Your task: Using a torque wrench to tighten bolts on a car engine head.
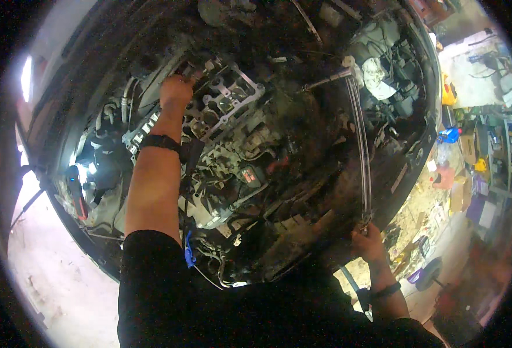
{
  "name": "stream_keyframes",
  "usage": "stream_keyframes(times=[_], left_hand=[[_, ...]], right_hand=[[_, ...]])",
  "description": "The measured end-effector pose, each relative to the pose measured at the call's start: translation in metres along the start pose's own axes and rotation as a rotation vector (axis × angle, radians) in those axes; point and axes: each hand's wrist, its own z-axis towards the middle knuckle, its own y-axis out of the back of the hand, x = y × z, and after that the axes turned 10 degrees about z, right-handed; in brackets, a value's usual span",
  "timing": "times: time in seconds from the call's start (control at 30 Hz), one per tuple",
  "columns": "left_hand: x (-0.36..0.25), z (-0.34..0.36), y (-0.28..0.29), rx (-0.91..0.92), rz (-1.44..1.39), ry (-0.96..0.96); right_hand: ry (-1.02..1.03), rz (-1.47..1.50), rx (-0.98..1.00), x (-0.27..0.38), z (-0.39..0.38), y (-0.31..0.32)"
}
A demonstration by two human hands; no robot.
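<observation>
My right hand (369, 240) is closed round the near end of a long-handled socket wrench (360, 145). Its shiny shaft, slightly smeared by motion, reaches away over the right side of the engine bay, with an extension bar (328, 80) pointing left from the far end. My left hand (176, 91) is stretched far into the bay and closed, beside the bare metal cylinder head (232, 95) of the engine. What its fingers hold, if anything, is hidden. Black straps sit on both wrists.
At the left rim a lit work lamp (77, 188) stands in the bay. A blue clip (190, 250) hangs near the front edge. White cloth or paper (377, 78) lies at the far right of the bay. Beyond, shelves (508, 156) and a blue container (450, 135) stand at right.
</observation>
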Motion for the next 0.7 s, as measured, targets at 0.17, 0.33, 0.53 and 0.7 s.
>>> stream_keyframes(times=[0.17, 0.33, 0.53, 0.7], left_hand=[[-0.064, 0.008, 0.042, 0.203, 0.018, 0.048], [-0.063, 0.003, 0.043, 0.162, 0.041, 0.099], [-0.065, -0.007, 0.042, 0.176, 0.012, 0.082], [-0.063, 0.004, 0.043, 0.296, 0.079, -0.025]], right_hand=[[0.043, 0.084, -0.020, -0.019, 0.003, 0.027], [0.025, -0.097, 0.023, -0.005, 0.004, 0.020], [-0.033, -0.229, 0.001, 0.007, 0.000, 0.014], [-0.012, -0.153, 0.029, 0.009, 0.000, 0.011]])
